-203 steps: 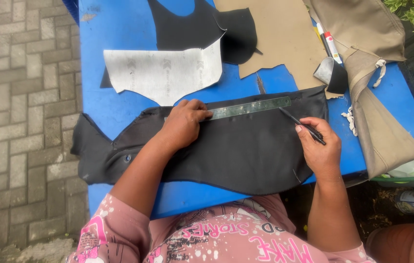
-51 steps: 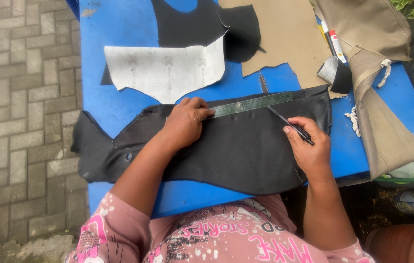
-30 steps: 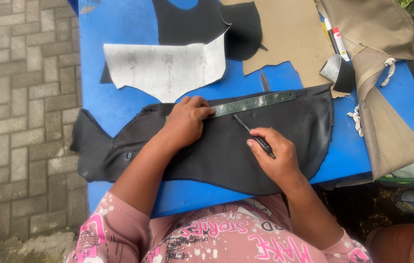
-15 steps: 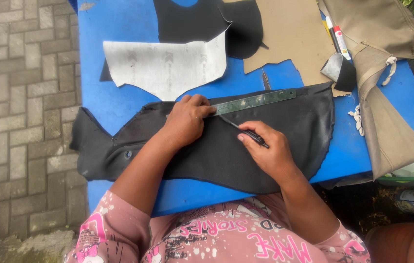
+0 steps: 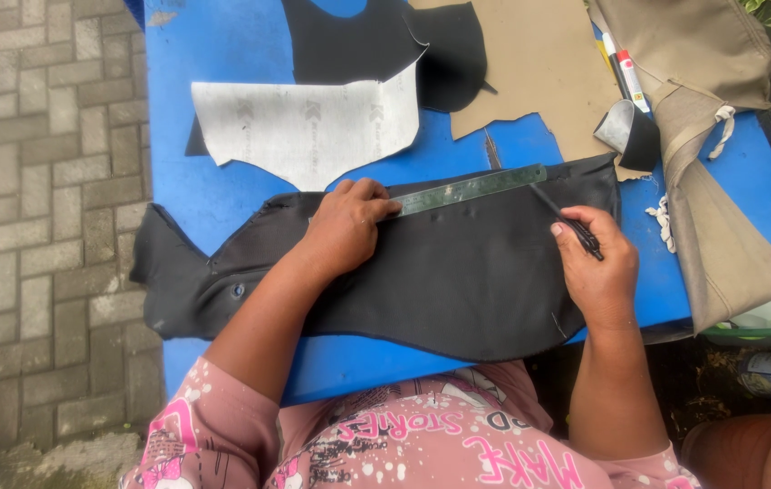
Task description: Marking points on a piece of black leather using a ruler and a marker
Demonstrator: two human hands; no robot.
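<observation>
Left hand presses flat on the long metal ruler over black leather sheet; right hand, closed around a thin black pen, best keeps its tip tight against the ruler's edge

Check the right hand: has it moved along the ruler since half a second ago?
Yes. The right hand with its black pen has slid from mid-ruler, near the left hand, out to the far right end of the metal ruler, which stayed put.

The right hand with its black pen is back at the ruler's right end, right of frame centre, having left the middle.
</observation>
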